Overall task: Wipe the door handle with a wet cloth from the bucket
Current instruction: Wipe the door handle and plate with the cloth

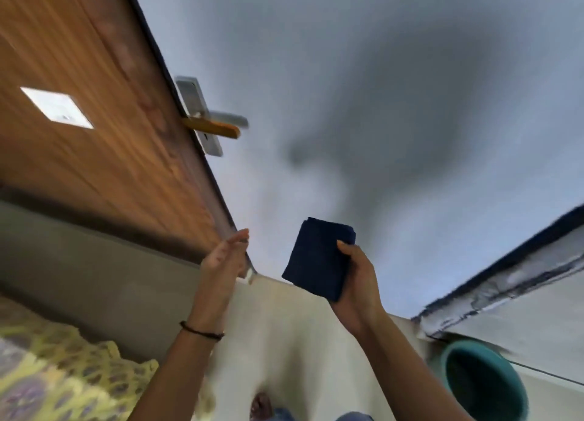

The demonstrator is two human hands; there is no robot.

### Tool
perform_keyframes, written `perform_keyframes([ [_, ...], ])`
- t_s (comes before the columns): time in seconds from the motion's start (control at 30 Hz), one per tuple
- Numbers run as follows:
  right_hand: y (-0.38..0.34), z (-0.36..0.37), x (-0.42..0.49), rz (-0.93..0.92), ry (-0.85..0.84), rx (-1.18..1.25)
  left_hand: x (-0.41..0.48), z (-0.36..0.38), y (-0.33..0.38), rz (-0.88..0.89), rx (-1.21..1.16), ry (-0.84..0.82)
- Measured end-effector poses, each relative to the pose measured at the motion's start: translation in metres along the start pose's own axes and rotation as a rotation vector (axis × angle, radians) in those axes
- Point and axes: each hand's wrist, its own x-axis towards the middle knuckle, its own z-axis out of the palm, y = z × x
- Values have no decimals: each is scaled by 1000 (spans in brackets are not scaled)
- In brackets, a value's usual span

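A folded dark blue cloth (317,259) is gripped in my right hand (357,283), held up in front of the grey wall. My left hand (226,258) is open beside it, fingers straight, near the lower edge of the wooden door (94,111). The door handle (218,124), a metal plate with a lever of wood and metal, sticks out from the door's edge well above both hands. A teal bucket (485,379) stands on the floor at the lower right; whether the cloth is wet cannot be told. The view is blurred and tilted.
A white square plate (57,107) is fixed on the door face. A yellow patterned fabric (63,367) lies at the lower left. A worn dark-edged skirting or ledge (505,281) runs at the right. My foot (260,406) shows on the pale floor.
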Motion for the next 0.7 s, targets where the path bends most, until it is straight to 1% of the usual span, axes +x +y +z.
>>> perform_keyframes([
  [0.07, 14, 34, 20, -1, -30, 62, 29, -39, 19, 106, 133, 24],
  [0.13, 25, 67, 40, -2, -48, 88, 59, -65, 38, 173, 258, 0],
  [0.23, 33, 108, 66, -90, -11, -58, 103, -81, 59, 258, 451, 11],
  [0.3, 34, 133, 85, -190, 17, -186, 135, -87, 73, 412, 491, 50],
  [0.33, 31, 144, 91, -264, 30, -268, 151, -89, 81, 511, 498, 83],
  [0.4, 23, 167, 105, -505, 66, -490, 185, -95, 98, 671, 513, 170],
  [0.47, 15, 192, 120, -783, 82, -674, 219, -103, 115, 765, 541, 207],
  [0.53, 9, 208, 133, -1003, 127, -828, 241, -105, 131, 862, 596, 219],
  [0.63, 8, 234, 170, -1208, 232, -1039, 276, -114, 153, 997, 751, 301],
  [0.7, 11, 250, 195, -1290, 303, -1243, 296, -119, 158, 1067, 822, 348],
])
